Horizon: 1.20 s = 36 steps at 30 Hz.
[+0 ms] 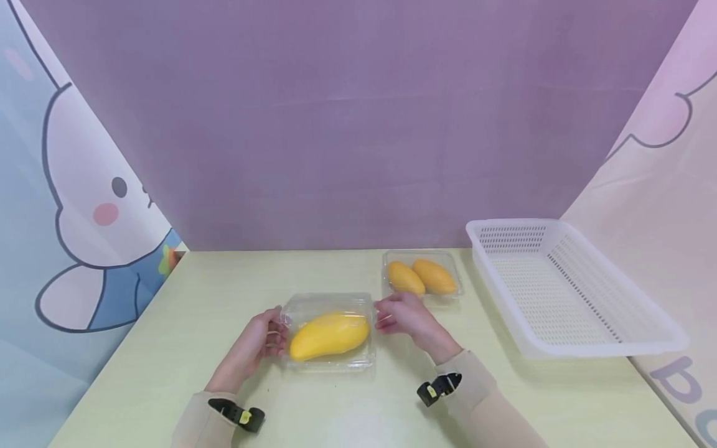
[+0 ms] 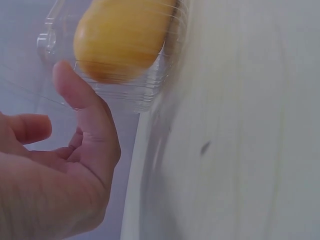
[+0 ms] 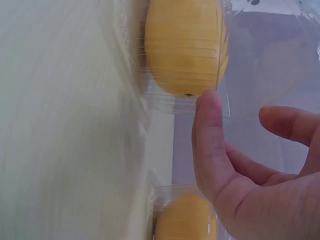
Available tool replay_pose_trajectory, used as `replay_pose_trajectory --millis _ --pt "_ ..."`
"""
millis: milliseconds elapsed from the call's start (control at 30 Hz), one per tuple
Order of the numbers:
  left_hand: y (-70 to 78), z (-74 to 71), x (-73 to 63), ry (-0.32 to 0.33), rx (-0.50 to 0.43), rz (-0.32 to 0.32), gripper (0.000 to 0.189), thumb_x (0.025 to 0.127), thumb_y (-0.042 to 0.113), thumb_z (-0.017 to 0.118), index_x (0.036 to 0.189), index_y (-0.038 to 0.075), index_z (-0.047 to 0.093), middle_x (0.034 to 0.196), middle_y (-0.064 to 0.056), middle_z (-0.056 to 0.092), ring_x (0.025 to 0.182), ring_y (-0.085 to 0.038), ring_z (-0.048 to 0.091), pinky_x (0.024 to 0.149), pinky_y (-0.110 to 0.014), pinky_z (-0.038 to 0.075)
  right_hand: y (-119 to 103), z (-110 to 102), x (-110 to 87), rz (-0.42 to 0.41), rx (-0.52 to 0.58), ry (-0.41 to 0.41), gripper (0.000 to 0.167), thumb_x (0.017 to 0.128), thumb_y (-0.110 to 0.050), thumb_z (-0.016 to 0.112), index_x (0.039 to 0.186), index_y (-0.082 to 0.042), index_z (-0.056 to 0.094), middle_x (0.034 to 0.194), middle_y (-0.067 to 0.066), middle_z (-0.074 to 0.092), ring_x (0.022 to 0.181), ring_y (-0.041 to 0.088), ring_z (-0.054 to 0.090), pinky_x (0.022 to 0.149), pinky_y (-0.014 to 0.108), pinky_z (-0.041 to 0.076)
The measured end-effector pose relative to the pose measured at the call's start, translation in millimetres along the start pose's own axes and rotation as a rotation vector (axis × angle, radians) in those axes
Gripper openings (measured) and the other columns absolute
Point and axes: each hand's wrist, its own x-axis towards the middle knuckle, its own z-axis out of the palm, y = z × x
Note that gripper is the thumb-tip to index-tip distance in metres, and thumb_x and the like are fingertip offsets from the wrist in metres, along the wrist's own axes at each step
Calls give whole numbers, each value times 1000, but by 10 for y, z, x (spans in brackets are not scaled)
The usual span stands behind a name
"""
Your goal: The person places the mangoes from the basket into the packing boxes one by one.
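A clear plastic clamshell box (image 1: 327, 302) lies on the table with one yellow mango (image 1: 330, 336) inside. Its lid appears to stand up above the mango in both wrist views; I cannot tell how far. My left hand (image 1: 263, 336) is at the box's left side, with a fingertip (image 2: 64, 72) at the clear wall. At the right side is my right hand (image 1: 404, 316), its fingertip (image 3: 210, 100) against the box near the rim. The thumb and fingers of each hand are apart and loosely bent, with nothing pinched between them.
Behind my right hand sits another clear box (image 1: 426, 255) holding two orange-yellow mangoes (image 1: 434, 277). A white perforated plastic basket (image 1: 607, 351) stands at the table's right side. A purple backdrop (image 1: 358, 124) rises behind the pale table (image 1: 224, 280).
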Motion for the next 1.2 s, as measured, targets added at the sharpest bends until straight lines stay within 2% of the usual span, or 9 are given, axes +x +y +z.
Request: replay_pose_trajectory --millis 133,300,433,600,733,1033,1200 --pt "8 -13 -7 -15 -1 -7 49 107 42 41 110 -4 57 77 -4 55 61 -16 51 55 -27 49 65 -7 19 -7 30 -34 29 96 -8 62 114 15 59 87 17 66 71 20 67 71 36 62" --pt "8 -11 -5 -23 47 6 46 104 34 47 121 -9 55 80 -4 53 63 -16 53 56 -26 51 106 2 14 -3 43 -44 28 94 -5 61 114 15 60 85 15 65 71 19 66 69 33 61" --pt "-9 -9 4 -26 74 19 39 103 25 48 119 -9 56 82 -5 55 63 -15 53 57 -27 51 134 16 4 3 51 -42 27 95 -3 60 113 16 60 83 14 65 69 18 65 67 31 61" --pt "-31 -8 25 -33 82 42 26 101 18 51 109 -6 57 77 -4 55 60 -15 51 55 -27 49 170 32 -1 10 51 -44 26 95 -1 59 113 18 60 80 13 64 65 17 64 63 30 60" --pt "-34 -4 21 -37 95 63 23 100 16 53 107 -6 55 76 -4 54 60 -15 52 55 -27 49 187 49 6 22 43 -41 26 96 -1 59 114 18 60 79 12 63 64 16 63 62 29 60" --pt "-31 -11 -3 -38 110 81 29 101 13 51 118 -10 54 79 -6 53 62 -17 53 56 -28 50 196 67 -2 14 34 -35 23 96 0 58 111 17 62 77 12 63 62 16 62 60 28 59" --pt "-38 -18 5 -41 123 79 30 102 14 51 119 -10 53 80 -6 54 64 -17 53 57 -28 50 203 79 -12 4 13 -23 21 95 0 59 108 16 63 78 13 63 61 17 62 59 29 59"
